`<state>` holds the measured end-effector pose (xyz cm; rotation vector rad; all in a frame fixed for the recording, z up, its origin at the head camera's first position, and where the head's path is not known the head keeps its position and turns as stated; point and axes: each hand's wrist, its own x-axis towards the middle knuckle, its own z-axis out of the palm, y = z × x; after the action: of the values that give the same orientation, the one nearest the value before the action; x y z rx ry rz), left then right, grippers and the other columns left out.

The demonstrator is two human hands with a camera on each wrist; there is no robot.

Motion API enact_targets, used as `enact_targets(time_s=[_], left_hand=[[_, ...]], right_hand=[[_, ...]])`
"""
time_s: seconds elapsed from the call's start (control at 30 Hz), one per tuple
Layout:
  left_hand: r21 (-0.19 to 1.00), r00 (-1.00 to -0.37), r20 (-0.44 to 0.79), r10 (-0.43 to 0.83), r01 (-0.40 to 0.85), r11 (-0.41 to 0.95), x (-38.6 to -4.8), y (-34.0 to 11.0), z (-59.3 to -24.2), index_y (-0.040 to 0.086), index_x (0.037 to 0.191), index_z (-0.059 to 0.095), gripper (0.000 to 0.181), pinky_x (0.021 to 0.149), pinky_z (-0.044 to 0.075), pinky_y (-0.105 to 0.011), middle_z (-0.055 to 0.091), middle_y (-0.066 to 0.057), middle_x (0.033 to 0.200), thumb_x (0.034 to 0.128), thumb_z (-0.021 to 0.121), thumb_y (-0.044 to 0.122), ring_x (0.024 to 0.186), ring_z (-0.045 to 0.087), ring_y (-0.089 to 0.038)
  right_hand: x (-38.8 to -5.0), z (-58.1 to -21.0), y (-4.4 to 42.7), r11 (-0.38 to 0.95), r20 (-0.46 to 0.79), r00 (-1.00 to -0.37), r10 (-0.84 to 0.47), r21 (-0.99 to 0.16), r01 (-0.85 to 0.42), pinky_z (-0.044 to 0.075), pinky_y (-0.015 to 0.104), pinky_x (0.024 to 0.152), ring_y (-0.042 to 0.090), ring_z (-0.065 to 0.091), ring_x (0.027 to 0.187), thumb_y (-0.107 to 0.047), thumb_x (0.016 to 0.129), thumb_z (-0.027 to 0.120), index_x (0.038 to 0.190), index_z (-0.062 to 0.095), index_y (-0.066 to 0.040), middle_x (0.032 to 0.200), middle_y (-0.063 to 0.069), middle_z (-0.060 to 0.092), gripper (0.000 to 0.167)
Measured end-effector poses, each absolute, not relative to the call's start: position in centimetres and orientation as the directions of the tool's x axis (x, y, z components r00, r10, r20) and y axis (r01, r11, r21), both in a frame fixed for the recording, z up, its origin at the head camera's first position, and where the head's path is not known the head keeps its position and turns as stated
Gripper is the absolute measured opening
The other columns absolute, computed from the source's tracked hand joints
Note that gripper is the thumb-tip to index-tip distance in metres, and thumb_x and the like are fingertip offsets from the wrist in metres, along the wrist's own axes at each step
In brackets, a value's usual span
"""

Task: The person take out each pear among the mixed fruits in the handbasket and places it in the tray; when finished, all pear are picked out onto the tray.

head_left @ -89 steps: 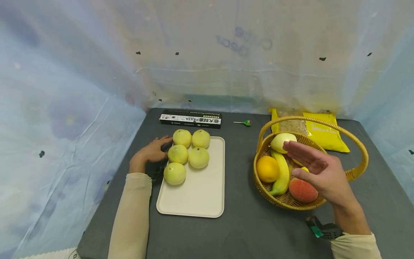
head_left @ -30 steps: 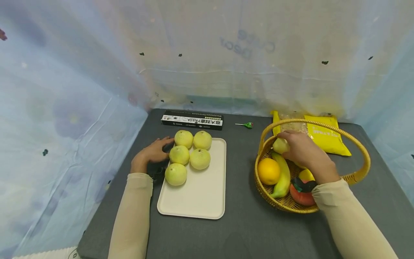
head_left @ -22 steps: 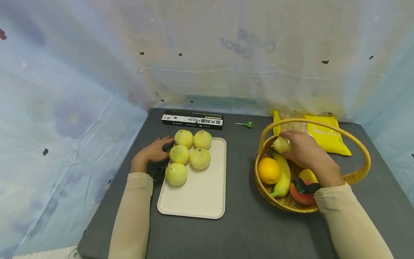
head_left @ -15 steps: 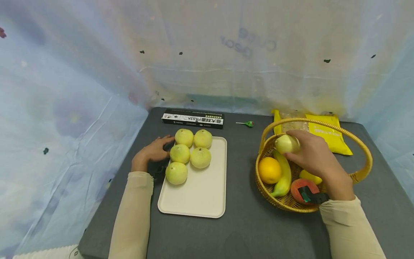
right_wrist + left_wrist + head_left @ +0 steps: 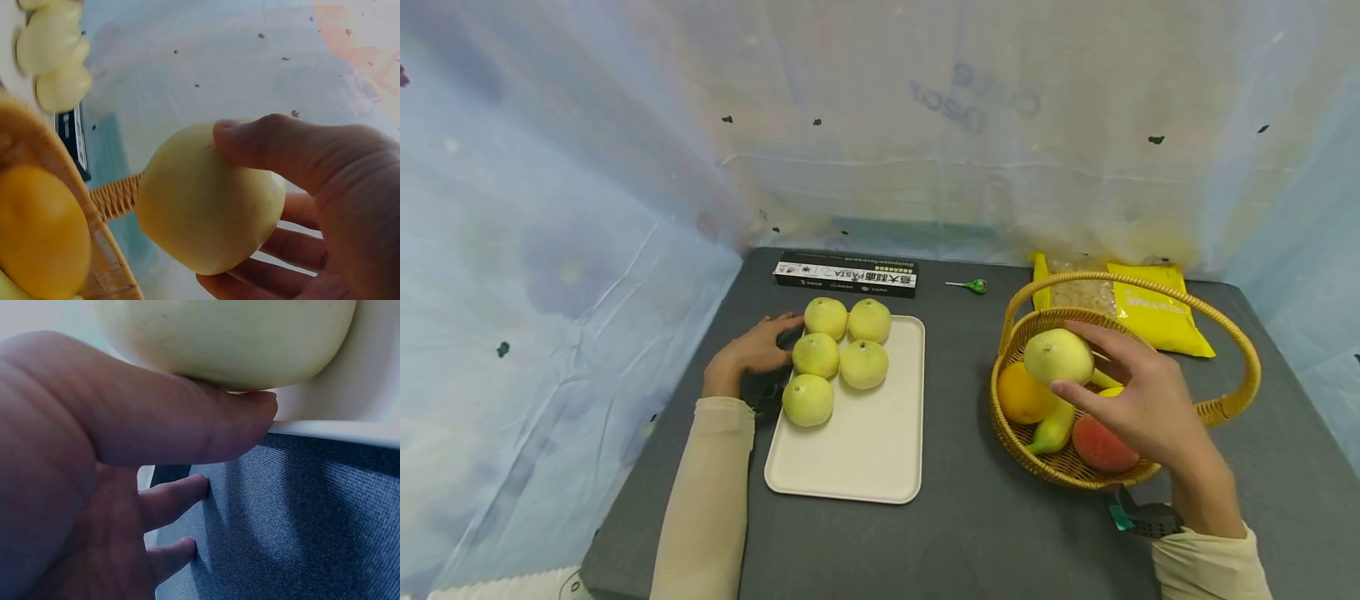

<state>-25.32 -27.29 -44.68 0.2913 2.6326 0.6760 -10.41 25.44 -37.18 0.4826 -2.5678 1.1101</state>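
Observation:
My right hand (image 5: 1142, 400) grips a small pale green melon (image 5: 1058, 358), held above the wicker basket (image 5: 1060, 477) and under its arched handle. In the right wrist view the thumb lies on one side of the melon (image 5: 209, 200) and the fingers curl round the other. Below it in the basket are an orange (image 5: 1018, 396), a banana (image 5: 1052, 429) and a red peach-like fruit (image 5: 1103, 444). My left hand (image 5: 760, 348) rests at the left edge of the cream tray (image 5: 868, 450). Its thumb touches a melon (image 5: 231, 344) there, while other fingertips meet the tabletop.
Several pale green melons (image 5: 863, 364) sit on the tray's left and back part. Behind it lies a black pasta box (image 5: 846, 275), with a green lollipop (image 5: 976, 286) to its right. A yellow packet (image 5: 1157, 312) lies behind the basket. Sheeting hangs around the table.
My right hand took hold of the melon at the back of the basket and has raised it toward me, over the orange and banana. The left hand has stayed by the tray.

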Motion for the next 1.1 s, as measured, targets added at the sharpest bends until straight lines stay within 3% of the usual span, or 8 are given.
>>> enact_targets(time_s=[0.07, 0.23, 0.43, 0.8, 0.97, 1.1], left_hand=[[0.503, -0.896, -0.331, 0.295, 0.097, 0.859, -25.3, -27.3, -44.7, 0.015, 0.175, 0.031, 0.078, 0.128, 0.01, -0.082, 0.014, -0.023, 0.183, 0.1052, 0.064, 0.025, 0.166, 0.001, -0.058], [0.5, -0.895, -0.333, 0.295, 0.097, 0.86, -25.5, -27.3, -44.6, 0.015, 0.175, 0.031, 0.078, 0.128, 0.011, -0.083, 0.014, -0.023, 0.183, 0.1053, 0.065, 0.027, 0.167, 0.001, -0.058], [0.504, -0.895, -0.332, 0.298, 0.099, 0.858, -25.5, -27.4, -44.5, 0.015, 0.175, 0.031, 0.078, 0.128, 0.011, -0.082, 0.014, -0.024, 0.183, 0.1055, 0.066, 0.026, 0.166, 0.001, -0.058], [0.506, -0.896, -0.326, 0.302, 0.105, 0.856, -25.4, -27.2, -44.5, 0.013, 0.174, 0.032, 0.078, 0.129, 0.012, -0.081, 0.015, -0.024, 0.183, 0.1052, 0.065, 0.025, 0.166, 0.002, -0.059], [0.504, -0.894, -0.328, 0.305, 0.108, 0.857, -25.4, -27.2, -44.4, 0.013, 0.174, 0.032, 0.079, 0.128, 0.012, -0.082, 0.015, -0.024, 0.182, 0.104, 0.065, 0.024, 0.166, 0.002, -0.059], [0.505, -0.894, -0.327, 0.306, 0.108, 0.856, -25.3, -27.2, -44.4, 0.013, 0.174, 0.032, 0.079, 0.128, 0.012, -0.081, 0.015, -0.024, 0.182, 0.1038, 0.066, 0.023, 0.166, 0.002, -0.059]], right_hand=[[-9.9, -37.5, 24.9, 0.618, 0.414, -0.89, -0.193, -0.653, -0.438, 0.054, 0.004, 0.091, -0.017, 0.064, 0.116, -0.005, 0.082, 0.096, 0.152, 0.067, -0.02, 0.142, 0.008, 0.072, 0.077], [-9.3, -38.3, 23.5, 0.531, 0.413, -0.88, -0.236, -0.704, -0.472, 0.059, 0.013, 0.094, -0.006, 0.072, 0.118, 0.002, 0.076, 0.098, 0.148, 0.069, -0.018, 0.137, 0.003, 0.074, 0.08], [-9.8, -39.0, 21.5, 0.385, 0.394, -0.865, -0.312, -0.78, -0.494, 0.058, 0.02, 0.104, 0.006, 0.071, 0.126, 0.005, 0.077, 0.097, 0.148, 0.068, -0.013, 0.143, 0.004, 0.071, 0.079], [-10.6, -39.8, 15.7, 0.237, 0.327, -0.848, -0.416, -0.862, -0.449, 0.06, 0.028, 0.106, 0.016, 0.072, 0.124, -0.007, 0.083, 0.097, 0.148, 0.067, -0.017, 0.142, 0.0, 0.07, 0.072], [-11.4, -40.8, 13.1, 0.184, 0.35, -0.815, -0.462, -0.861, -0.474, 0.062, 0.031, 0.106, 0.02, 0.072, 0.122, -0.01, 0.084, 0.096, 0.148, 0.066, -0.01, 0.141, 0.003, 0.071, 0.07], [-12.2, -42.0, 11.3, 0.138, 0.309, -0.819, -0.483, -0.897, -0.419, 0.061, 0.031, 0.107, 0.02, 0.073, 0.124, -0.011, 0.088, 0.093, 0.149, 0.066, -0.013, 0.143, 0.003, 0.071, 0.067]])
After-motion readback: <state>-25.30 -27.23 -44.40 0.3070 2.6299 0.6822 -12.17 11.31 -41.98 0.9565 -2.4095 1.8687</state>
